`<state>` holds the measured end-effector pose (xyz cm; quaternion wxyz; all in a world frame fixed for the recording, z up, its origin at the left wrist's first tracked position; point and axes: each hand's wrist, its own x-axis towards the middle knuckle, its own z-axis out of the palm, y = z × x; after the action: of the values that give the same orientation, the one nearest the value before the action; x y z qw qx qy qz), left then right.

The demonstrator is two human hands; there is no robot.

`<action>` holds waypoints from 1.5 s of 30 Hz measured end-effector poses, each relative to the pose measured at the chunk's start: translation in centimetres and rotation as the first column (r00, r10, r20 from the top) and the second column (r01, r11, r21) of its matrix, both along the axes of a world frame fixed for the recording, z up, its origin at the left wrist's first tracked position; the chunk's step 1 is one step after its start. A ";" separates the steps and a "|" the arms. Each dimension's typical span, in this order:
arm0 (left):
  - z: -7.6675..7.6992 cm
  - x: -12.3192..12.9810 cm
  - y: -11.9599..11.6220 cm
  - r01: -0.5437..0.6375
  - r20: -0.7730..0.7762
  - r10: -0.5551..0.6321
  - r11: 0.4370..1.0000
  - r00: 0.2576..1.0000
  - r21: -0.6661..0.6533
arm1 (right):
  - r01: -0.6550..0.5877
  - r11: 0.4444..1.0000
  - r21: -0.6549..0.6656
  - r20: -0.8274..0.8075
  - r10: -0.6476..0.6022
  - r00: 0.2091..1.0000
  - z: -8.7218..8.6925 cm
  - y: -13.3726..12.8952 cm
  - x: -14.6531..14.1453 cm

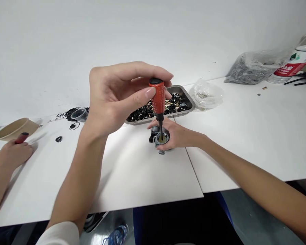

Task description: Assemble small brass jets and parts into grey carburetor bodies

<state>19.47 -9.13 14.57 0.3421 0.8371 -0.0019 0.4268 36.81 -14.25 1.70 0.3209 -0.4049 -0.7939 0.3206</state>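
Screwdriver [158, 98] with a red handle, held upright, its handle pinched between the thumb and fingers of the person's left hand [104, 97]. Directly below that grip, the shaft points down into the round opening of a grey metal part [158, 139]. The right hand [178, 134] is closed around this part from the right, thumb on the near side, fingers behind, over a white table [148, 177]. Well left of the grip, another person's hand [12, 154] holds a red-handled tool [22, 137] near a tan bowl [17, 128]. Black rings [70, 115] lie beyond the left wrist. Just behind the grip, a metal tray [191, 103] holds many small black and brass-coloured pieces, with a clear bag [207, 95] beside it. Farthest right of the grip, a larger bag [247, 69] of grey pieces sits next to a red-labelled bottle [290, 69].
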 end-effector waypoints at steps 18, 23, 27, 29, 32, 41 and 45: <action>-0.2 -0.1 -0.1 -0.057 0.024 0.058 0.998 0.998 -0.016 | -0.003 1.000 0.014 -0.017 0.003 1.000 -0.5 0.1 -0.3; -0.3 -0.3 -0.1 -0.038 -0.021 0.037 0.998 0.999 -0.047 | -0.019 0.999 0.025 -0.014 0.020 1.000 -0.6 0.2 -0.3; -0.4 0.2 0.6 0.021 0.029 -0.021 1.000 0.999 0.009 | -0.012 1.000 0.006 -0.008 0.012 1.000 -0.2 0.0 -0.3; -0.4 0.4 0.8 0.030 0.074 -0.034 0.998 0.997 0.050 | -0.011 1.000 0.004 -0.008 0.011 1.000 -0.1 -0.1 -0.3; -0.3 0.2 0.4 0.010 0.093 -0.015 0.998 0.996 0.054 | -0.023 1.000 0.017 -0.014 0.023 1.000 -0.2 0.0 -0.3; 0.3 -0.2 1.0 0.099 -0.016 -0.099 0.994 0.995 0.033 | -0.070 0.997 -0.009 -0.028 0.070 0.997 -0.1 0.3 -0.1; 0.2 0.2 1.7 0.109 0.039 -0.113 0.988 0.993 0.106 | -0.062 0.998 -0.023 -0.063 0.061 0.996 -0.3 0.3 -0.2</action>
<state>19.64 -7.46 14.78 0.3212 0.8426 -0.0784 0.4252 36.61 -13.99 1.43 0.3304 -0.3740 -0.7916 0.3527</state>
